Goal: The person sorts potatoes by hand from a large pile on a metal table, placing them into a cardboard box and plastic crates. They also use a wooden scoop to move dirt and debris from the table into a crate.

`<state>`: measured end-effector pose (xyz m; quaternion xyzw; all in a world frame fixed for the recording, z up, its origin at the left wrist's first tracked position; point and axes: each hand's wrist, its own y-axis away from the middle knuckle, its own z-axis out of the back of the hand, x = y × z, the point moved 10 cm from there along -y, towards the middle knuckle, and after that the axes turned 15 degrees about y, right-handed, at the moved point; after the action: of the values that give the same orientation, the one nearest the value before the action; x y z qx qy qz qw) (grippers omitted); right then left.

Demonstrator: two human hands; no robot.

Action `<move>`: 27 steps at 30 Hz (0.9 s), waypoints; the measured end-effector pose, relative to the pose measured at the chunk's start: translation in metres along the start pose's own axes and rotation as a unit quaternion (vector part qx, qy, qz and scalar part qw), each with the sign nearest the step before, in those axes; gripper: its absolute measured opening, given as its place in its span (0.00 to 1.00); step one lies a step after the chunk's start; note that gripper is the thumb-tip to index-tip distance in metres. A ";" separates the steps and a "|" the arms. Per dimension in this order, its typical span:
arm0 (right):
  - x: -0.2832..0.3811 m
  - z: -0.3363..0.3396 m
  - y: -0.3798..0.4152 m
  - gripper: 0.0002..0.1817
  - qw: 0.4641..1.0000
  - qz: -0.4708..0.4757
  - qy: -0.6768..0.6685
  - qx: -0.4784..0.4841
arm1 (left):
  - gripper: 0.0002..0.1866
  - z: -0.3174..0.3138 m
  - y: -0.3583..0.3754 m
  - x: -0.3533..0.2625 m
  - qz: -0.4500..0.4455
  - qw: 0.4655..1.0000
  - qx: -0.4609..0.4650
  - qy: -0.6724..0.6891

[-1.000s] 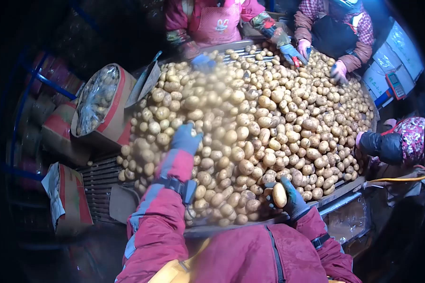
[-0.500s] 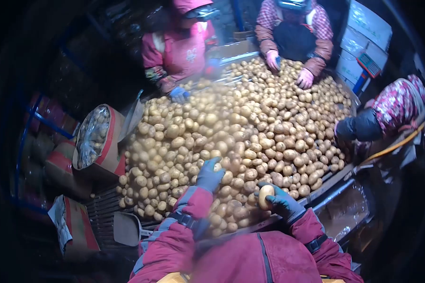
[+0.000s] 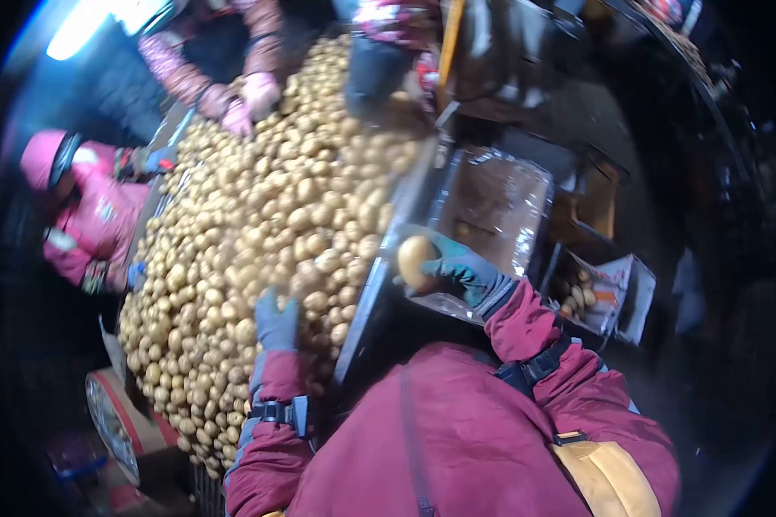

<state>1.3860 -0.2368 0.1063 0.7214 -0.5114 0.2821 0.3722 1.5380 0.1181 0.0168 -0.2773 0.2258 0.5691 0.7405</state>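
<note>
My right hand (image 3: 461, 274), in a grey-green glove, grips a large potato (image 3: 416, 262) just outside the metal edge of the sorting table (image 3: 372, 297). Below and beyond it is a box lined with clear plastic (image 3: 494, 202). My left hand (image 3: 278, 320), in a grey-blue glove, lies over the heap of potatoes (image 3: 233, 250) near the table's edge, with thumb and fingers apart. No potato shows in its grasp.
A person in pink (image 3: 103, 211) stands at the left; another person's pink-gloved hands (image 3: 259, 93) touch the potatoes. A dark sleeve (image 3: 375, 77) reaches in at the top. Right are a box with potatoes (image 3: 591, 289) and a cardboard box (image 3: 597, 200); lower left, a plastic-lined carton (image 3: 116, 422).
The view has turned to the right. My right hand has carried its potato from over the heap to beyond the table edge. My left hand has let go of the potato at its fingertips.
</note>
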 end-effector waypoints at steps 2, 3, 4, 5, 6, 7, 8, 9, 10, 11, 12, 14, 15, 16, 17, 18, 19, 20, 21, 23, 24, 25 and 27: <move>0.002 0.020 0.021 0.44 0.999 0.020 -0.001 -0.030 | 0.28 -0.009 -0.008 -0.020 0.011 0.998 0.038 -0.039; 0.006 0.027 0.032 0.44 0.998 0.036 -0.006 -0.043 | 0.27 -0.012 -0.012 -0.034 0.029 0.996 0.064 -0.058; 0.007 0.040 0.044 0.44 0.996 0.050 0.015 -0.076 | 0.27 -0.019 -0.014 -0.041 0.032 0.993 0.070 -0.087; 0.005 0.053 0.056 0.44 0.992 0.063 0.035 -0.108 | 0.26 -0.023 -0.015 -0.044 0.035 0.990 0.073 -0.119; 0.002 0.069 0.066 0.44 0.983 0.069 0.084 -0.146 | 0.27 -0.028 -0.020 -0.039 0.026 0.992 0.065 -0.102; -0.003 0.085 0.074 0.43 0.971 0.074 0.134 -0.183 | 0.28 -0.033 -0.024 -0.026 0.053 0.991 0.077 -0.099; -0.005 0.100 0.084 0.43 0.955 0.076 0.183 -0.221 | 0.28 -0.031 -0.027 -0.021 0.068 0.992 0.068 -0.079; -0.009 0.113 0.096 0.43 0.940 0.073 0.210 -0.259 | 0.28 -0.031 -0.028 -0.023 0.086 0.993 0.059 -0.059; -0.013 0.121 0.108 0.42 0.923 0.067 0.237 -0.296 | 0.29 -0.030 -0.028 -0.026 0.091 0.991 0.064 -0.074; -0.015 0.128 0.119 0.41 0.904 0.061 0.263 -0.332 | 0.29 -0.032 -0.027 -0.025 0.088 0.990 0.070 -0.084; -0.013 0.130 0.130 0.42 0.896 0.065 0.264 -0.350 | 0.29 -0.033 -0.028 -0.019 0.083 0.989 0.075 -0.095; -0.004 0.136 0.151 0.43 0.840 0.092 0.358 -0.398 | 0.29 -0.035 -0.029 -0.003 0.094 0.987 0.085 -0.097; 0.002 0.137 0.162 0.44 0.806 0.103 0.404 -0.421 | 0.29 -0.032 -0.028 -0.009 0.089 0.987 0.090 -0.098; -0.002 0.142 0.168 0.44 0.818 0.093 0.373 -0.429 | 0.28 -0.028 -0.027 -0.015 0.084 0.987 0.096 -0.098; -0.005 0.145 0.175 0.44 0.810 0.103 0.370 -0.444 | 0.27 -0.027 -0.025 -0.019 0.077 0.987 0.103 -0.097; -0.011 0.152 0.181 0.44 0.800 0.111 0.368 -0.461 | 0.26 -0.026 -0.027 -0.003 0.065 0.990 0.100 -0.080; -0.018 0.161 0.190 0.44 0.788 0.118 0.367 -0.480 | 0.26 -0.029 -0.030 0.011 0.053 0.992 0.100 -0.062; -0.033 0.179 0.199 0.44 0.794 0.096 0.340 -0.495 | 0.25 -0.028 -0.029 0.003 0.057 0.988 0.099 -0.107; -0.036 0.190 0.217 0.44 0.772 0.107 0.341 -0.526 | 0.26 -0.029 -0.030 -0.002 0.054 0.981 0.110 -0.147; -0.040 0.211 0.251 0.44 0.728 0.129 0.345 -0.577 | 0.27 -0.028 -0.025 -0.017 0.078 0.979 0.125 -0.144; -0.041 0.223 0.277 0.44 0.690 0.131 0.362 -0.613 | 0.28 -0.027 -0.026 -0.020 0.083 0.977 0.124 -0.151; -0.044 0.239 0.305 0.44 0.671 0.115 0.363 -0.636 | 0.28 -0.026 -0.025 -0.018 0.090 0.976 0.121 -0.159; -0.034 0.267 0.373 0.42 0.625 0.044 0.359 -0.692 | 0.28 -0.027 -0.025 -0.015 0.089 0.977 0.113 -0.154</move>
<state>1.0290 -0.5140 0.0215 0.0696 -0.4126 0.0973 0.9030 1.5582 0.0841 0.0099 -0.0793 0.1959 0.6396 0.7391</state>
